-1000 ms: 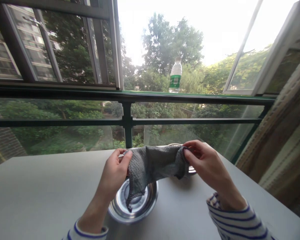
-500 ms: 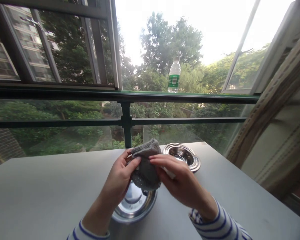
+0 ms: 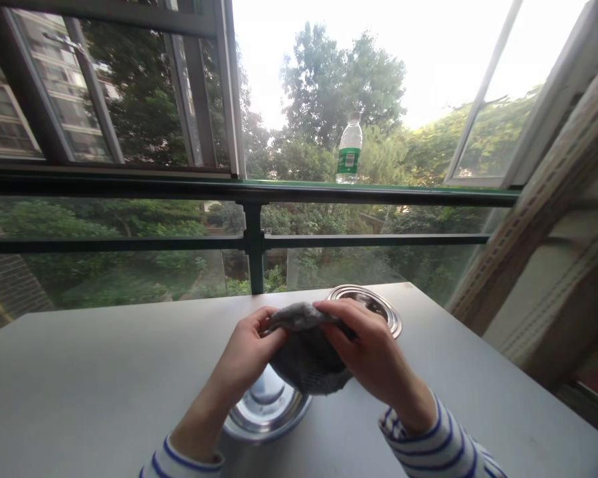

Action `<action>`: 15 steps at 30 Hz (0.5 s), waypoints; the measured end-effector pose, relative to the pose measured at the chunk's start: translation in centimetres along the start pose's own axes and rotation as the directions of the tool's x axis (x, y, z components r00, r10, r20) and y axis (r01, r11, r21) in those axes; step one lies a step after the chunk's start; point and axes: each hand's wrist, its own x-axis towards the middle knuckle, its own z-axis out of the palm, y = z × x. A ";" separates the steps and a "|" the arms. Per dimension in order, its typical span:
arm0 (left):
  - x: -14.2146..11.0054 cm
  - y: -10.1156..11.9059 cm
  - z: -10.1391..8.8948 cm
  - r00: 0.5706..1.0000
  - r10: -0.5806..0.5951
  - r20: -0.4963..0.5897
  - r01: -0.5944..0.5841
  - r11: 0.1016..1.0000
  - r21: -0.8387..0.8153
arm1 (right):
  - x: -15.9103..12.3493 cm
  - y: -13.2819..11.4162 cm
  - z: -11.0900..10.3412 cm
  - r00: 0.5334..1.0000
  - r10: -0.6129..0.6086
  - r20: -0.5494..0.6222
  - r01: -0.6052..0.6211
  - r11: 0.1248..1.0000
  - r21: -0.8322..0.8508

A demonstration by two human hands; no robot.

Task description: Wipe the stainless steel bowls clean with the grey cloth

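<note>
A damp-looking grey cloth (image 3: 309,358) hangs folded between my hands, above the near metal bowl. My left hand (image 3: 254,342) pinches its left upper edge between thumb and fingers. On the other side my right hand (image 3: 361,338) grips the upper right edge, fingers over the top. Below the cloth, the shiny steel bowl (image 3: 269,425) stands on the white table; the cloth and my left hand hide part of it. A second steel bowl (image 3: 393,318) sits farther back, partly behind my right hand.
The white table (image 3: 104,385) reaches to a dark green railing (image 3: 129,244) by the open window. A clear plastic bottle (image 3: 349,156) with a green label stands on the ledge above the rail. At the right hangs a striped curtain (image 3: 508,265).
The cloth went from stretched wide between my hands to folded up. My right hand moved left toward my left hand, uncovering the far bowl. Since then, the hands have parted slightly.
</note>
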 end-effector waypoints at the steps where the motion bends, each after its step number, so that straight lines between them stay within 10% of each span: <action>1: 0.1 -0.1 0.1 0.999 0.013 -0.053 -0.014 1.000 -0.026 | -0.1 -0.2 0.1 0.994 -0.094 0.049 0.096 0.995 -0.033; 9: -0.1 0.6 0.1 0.998 -0.003 -0.055 -0.019 0.920 -0.391 | -0.5 -0.8 1.8 0.913 -0.243 0.327 0.312 0.933 -0.179; 15: -0.3 0.7 0.4 0.999 -0.029 0.039 0.040 0.939 -0.342 | -0.5 0.5 0.8 0.987 0.030 0.160 -0.010 0.992 -0.123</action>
